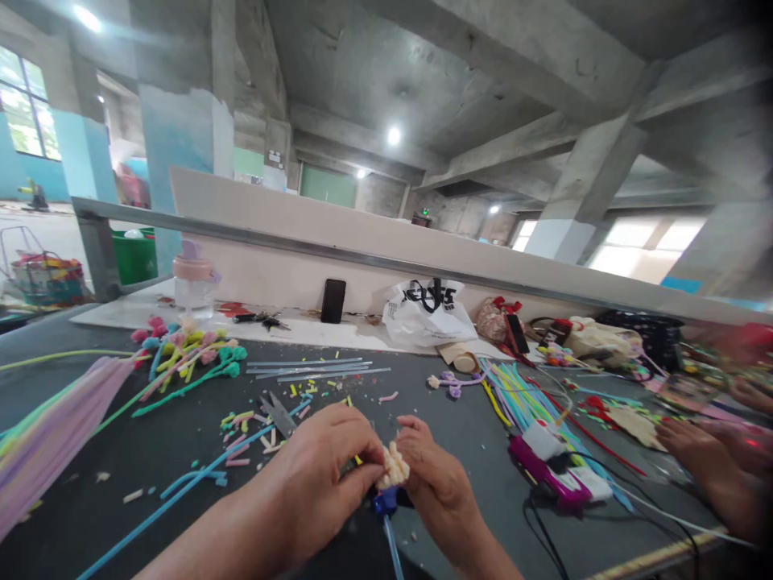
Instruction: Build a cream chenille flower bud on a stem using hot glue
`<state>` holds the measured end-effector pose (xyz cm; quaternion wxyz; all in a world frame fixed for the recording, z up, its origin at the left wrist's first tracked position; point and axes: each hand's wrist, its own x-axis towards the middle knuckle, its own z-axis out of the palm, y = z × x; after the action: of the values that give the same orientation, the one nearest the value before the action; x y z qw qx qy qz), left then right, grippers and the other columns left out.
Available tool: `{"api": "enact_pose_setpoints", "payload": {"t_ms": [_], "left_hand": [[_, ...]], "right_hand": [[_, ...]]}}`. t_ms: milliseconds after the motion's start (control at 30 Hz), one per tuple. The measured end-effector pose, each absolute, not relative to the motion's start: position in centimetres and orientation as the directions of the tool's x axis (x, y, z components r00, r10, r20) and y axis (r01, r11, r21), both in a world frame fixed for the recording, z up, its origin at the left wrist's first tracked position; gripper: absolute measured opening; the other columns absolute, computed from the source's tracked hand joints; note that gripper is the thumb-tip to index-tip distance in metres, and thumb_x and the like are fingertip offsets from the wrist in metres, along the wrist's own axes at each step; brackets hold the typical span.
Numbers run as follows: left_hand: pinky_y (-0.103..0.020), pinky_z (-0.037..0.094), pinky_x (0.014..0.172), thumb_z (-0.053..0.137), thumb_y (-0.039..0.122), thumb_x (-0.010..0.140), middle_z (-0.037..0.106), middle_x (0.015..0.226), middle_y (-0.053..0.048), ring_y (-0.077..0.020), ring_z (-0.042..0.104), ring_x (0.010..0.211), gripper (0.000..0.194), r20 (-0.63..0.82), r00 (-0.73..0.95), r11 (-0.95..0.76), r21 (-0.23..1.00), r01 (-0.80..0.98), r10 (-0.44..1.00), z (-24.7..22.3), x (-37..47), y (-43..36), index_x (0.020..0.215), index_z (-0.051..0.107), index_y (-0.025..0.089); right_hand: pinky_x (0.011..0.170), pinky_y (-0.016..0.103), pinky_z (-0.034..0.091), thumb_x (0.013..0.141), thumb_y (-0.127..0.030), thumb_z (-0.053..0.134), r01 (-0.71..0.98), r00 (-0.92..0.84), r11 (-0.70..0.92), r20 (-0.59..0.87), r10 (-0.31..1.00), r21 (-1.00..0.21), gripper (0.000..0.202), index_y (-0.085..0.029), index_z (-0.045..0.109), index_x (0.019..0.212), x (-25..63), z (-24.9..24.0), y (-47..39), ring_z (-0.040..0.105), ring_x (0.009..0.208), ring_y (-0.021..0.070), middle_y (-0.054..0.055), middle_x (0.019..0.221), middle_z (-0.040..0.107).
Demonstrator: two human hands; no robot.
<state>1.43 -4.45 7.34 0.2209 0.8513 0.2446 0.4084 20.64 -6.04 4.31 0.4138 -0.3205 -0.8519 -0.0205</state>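
Observation:
Close to the front of the dark table, a cream pipe-cleaner flower (394,466) stands between my hands. Below it are a dark blue wrapped base (386,501) and a light blue stem (394,549) running down out of view. My left hand (326,463) pinches the flower's left side with thumb and forefinger. From the right, my right hand (440,479) closes around the flower and its base, its lower fingers partly hidden. Just beyond my left hand lie scissors (279,415) among cut pipe-cleaner bits (238,451). A long blue pipe cleaner (181,501) stretches under my left forearm.
Finished pipe-cleaner flowers (187,346) and a pastel bundle (72,435) lie left. Straight rods (320,369) lie ahead. Behind stand a bottle (193,286), a phone (333,300) and a white bag (426,314). Rightward are a purple power strip (543,475), cables and a co-worker's hands (700,451).

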Motion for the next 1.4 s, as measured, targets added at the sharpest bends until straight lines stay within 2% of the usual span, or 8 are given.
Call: {"api": "enact_pose_setpoints", "payload": {"t_ms": [233, 367, 600, 933, 1100, 1200, 1267, 1400], "left_hand": [[-0.028, 0.041, 0.077, 0.047, 0.014, 0.085, 0.061, 0.082, -0.003, -0.0145, 0.053, 0.08, 0.014, 0.637, 0.586, -0.858, 0.456, 0.237, 0.501, 6.0, 0.6, -4.2, 0.081, 0.059, 0.018], [-0.025, 0.042, 0.072, 0.051, 0.011, 0.08, 0.062, 0.077, -0.002, -0.0135, 0.055, 0.077, 0.011, 0.607, 0.509, -0.779, 0.577, 0.246, 0.611, 6.0, 1.0, -4.3, 0.074, 0.059, 0.017], [-0.019, 0.04, 0.058, 0.05, 0.008, 0.067, 0.058, 0.064, 0.002, -0.01, 0.053, 0.061, 0.011, 0.315, 0.375, -0.426, 0.865, 0.264, 0.872, 7.0, 2.3, -4.6, 0.065, 0.058, 0.016], [-0.024, 0.041, 0.068, 0.051, 0.014, 0.072, 0.062, 0.073, 0.001, -0.0128, 0.055, 0.07, 0.01, 0.377, 0.417, -0.508, 0.819, 0.268, 0.827, 6.6, 2.0, -4.4, 0.07, 0.061, 0.018], [-0.02, 0.036, 0.055, 0.052, 0.013, 0.067, 0.052, 0.059, 0.004, -0.0086, 0.046, 0.055, 0.006, 0.084, 0.393, -0.151, 0.978, 0.142, 0.916, 7.1, 2.5, -4.7, 0.066, 0.057, 0.015], [-0.019, 0.033, 0.053, 0.052, 0.015, 0.067, 0.052, 0.058, 0.005, -0.0075, 0.043, 0.053, 0.004, 0.01, 0.399, -0.039, 0.997, 0.065, 0.917, 7.0, 2.6, -4.6, 0.066, 0.056, 0.015], [-0.02, 0.035, 0.054, 0.052, 0.017, 0.068, 0.054, 0.061, 0.004, -0.0086, 0.046, 0.056, 0.006, 0.041, 0.412, -0.081, 0.994, 0.08, 0.91, 6.8, 2.4, -4.4, 0.066, 0.057, 0.015], [-0.023, 0.038, 0.065, 0.052, 0.016, 0.068, 0.059, 0.068, 0.001, -0.0123, 0.052, 0.068, 0.009, 0.253, 0.417, -0.355, 0.916, 0.188, 0.873, 6.8, 2.0, -4.5, 0.063, 0.06, 0.016]], "right_hand": [[0.087, 0.037, 0.036, 0.083, -0.006, 0.039, 0.606, -0.5, 0.79, 0.728, 0.47, -0.094, 0.021, -0.02, 0.049, 0.072, 20.1, 4.0, -5.7, 0.051, 0.059, 0.0109, -0.004, 0.059, 0.054], [0.087, 0.039, 0.034, 0.081, -0.004, 0.042, 0.646, -0.456, 0.762, 0.774, 0.439, -0.052, 0.019, -0.02, 0.052, 0.078, 19.8, 3.9, -6.0, 0.052, 0.06, 0.0119, -0.002, 0.063, 0.059], [0.087, 0.038, 0.032, 0.083, -0.007, 0.043, 0.687, -0.478, 0.725, 0.78, 0.405, 0.044, 0.019, -0.021, 0.055, 0.079, 20.0, 4.9, -6.1, 0.054, 0.061, 0.0134, -0.002, 0.062, 0.062], [0.09, 0.04, 0.029, 0.082, -0.006, 0.044, 0.705, -0.553, 0.704, 0.688, 0.47, 0.085, 0.019, -0.02, 0.056, 0.081, 20.9, 5.8, -6.4, 0.052, 0.062, 0.0135, -0.001, 0.066, 0.065], [0.09, 0.039, 0.029, 0.082, -0.006, 0.043, 0.711, -0.5, 0.698, 0.76, 0.415, 0.087, 0.019, -0.02, 0.056, 0.083, 20.0, 5.2, -6.7, 0.054, 0.063, 0.0137, 0.0, 0.068, 0.066], [0.092, 0.039, 0.028, 0.081, -0.005, 0.044, 0.73, -0.468, 0.677, 0.789, 0.398, 0.092, 0.02, -0.021, 0.056, 0.082, 19.8, 4.9, -6.7, 0.057, 0.065, 0.0143, 0.0, 0.069, 0.066], [0.092, 0.04, 0.027, 0.08, -0.004, 0.045, 0.735, -0.474, 0.671, 0.781, 0.407, 0.096, 0.019, -0.02, 0.056, 0.081, 19.9, 4.8, -6.7, 0.057, 0.065, 0.0144, -0.001, 0.069, 0.066], [0.091, 0.041, 0.028, 0.08, -0.003, 0.045, 0.73, -0.502, 0.677, 0.749, 0.433, 0.098, 0.021, -0.02, 0.056, 0.083, 20.2, 4.7, -6.7, 0.056, 0.064, 0.0139, -0.001, 0.066, 0.065]]}}
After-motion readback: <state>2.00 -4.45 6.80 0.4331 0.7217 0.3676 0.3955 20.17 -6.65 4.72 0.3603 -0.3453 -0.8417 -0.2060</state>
